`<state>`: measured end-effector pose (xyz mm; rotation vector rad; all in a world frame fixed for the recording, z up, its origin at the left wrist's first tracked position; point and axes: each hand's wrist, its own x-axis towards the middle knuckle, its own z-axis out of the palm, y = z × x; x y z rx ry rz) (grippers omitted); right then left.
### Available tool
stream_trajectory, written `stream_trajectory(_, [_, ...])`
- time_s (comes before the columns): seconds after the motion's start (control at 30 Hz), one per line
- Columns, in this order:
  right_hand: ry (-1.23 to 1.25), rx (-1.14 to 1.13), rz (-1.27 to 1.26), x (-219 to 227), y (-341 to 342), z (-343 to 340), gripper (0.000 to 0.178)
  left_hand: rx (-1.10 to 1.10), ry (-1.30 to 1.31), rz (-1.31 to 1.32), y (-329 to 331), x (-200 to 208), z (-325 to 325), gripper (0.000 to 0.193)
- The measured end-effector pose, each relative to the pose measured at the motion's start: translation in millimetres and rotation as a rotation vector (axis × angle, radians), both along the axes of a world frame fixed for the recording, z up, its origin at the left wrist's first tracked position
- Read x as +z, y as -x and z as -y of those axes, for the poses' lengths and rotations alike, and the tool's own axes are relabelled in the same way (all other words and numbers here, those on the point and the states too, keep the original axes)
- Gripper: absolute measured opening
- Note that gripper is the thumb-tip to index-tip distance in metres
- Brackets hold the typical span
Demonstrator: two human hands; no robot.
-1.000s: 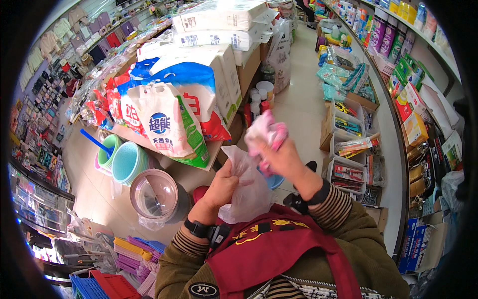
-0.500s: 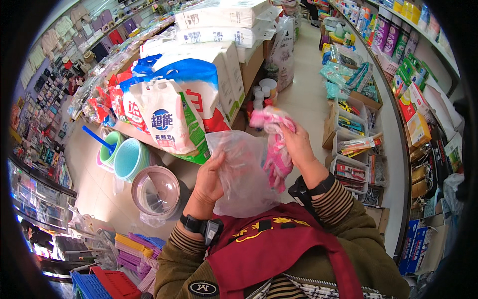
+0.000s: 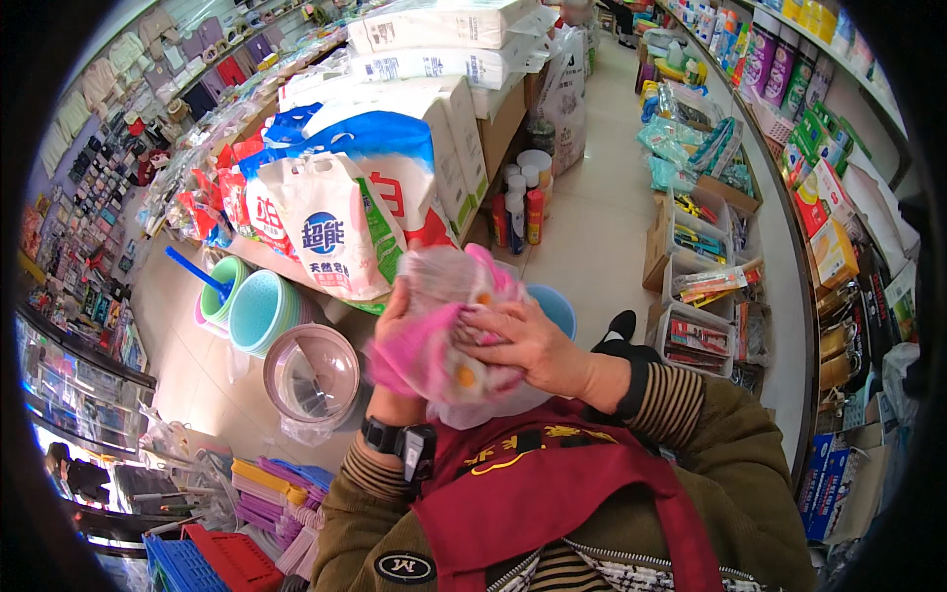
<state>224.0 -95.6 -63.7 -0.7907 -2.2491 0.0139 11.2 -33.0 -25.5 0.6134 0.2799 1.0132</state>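
Observation:
In front of my chest I hold a pink, fluffy-looking cloth [image 3: 419, 345] with white patches and yellow spots, slightly blurred by motion. My right hand [image 3: 533, 345] presses on it from above, fingers bent over the fabric. Mostly behind the bundle, my left hand [image 3: 393, 314] grips from the left side; its fingertips are largely hidden. A thin, clear plastic bag [image 3: 493, 403] shows beneath the cloth, against my dark red apron [image 3: 538, 503]. I cannot tell how much of the cloth lies inside the bag.
Detergent bags [image 3: 330, 232] and white paper packs [image 3: 434, 44] are stacked ahead on the left. Stacked basins [image 3: 261, 311] and a brownish tub [image 3: 314, 370] stand on the floor. Spray cans [image 3: 516, 219] and a blue bucket [image 3: 554, 308] are beyond my hands. Goods bins [image 3: 695, 340] line the right aisle.
My right hand has brought the pink cloth left and down onto the plastic bag. Both hands now meet at the bundle, where they were apart before. The blue bucket has come into view.

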Motion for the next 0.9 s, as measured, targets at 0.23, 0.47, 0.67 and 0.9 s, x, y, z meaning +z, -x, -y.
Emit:
stream_trajectory(0.23, [1.089,-0.642,-0.867,-51,-69,-9,0.020,-0.156,0.134,0.252,8,20,5,0.062])
stream_trajectory(0.47, [0.059,-0.416,-0.356,54,-21,0,0.062,-0.228,0.109,0.235,-7,-25,-2,0.057])
stream_trajectory(0.67, [-0.025,-0.245,-0.204,25,6,-22,0.047,-0.123,-0.141,0.063,4,-12,14,0.058])
stream_trajectory(0.9, [1.295,-0.505,-1.303,-61,-67,-27,0.040,-0.030,-0.047,0.215,58,65,35,0.055])
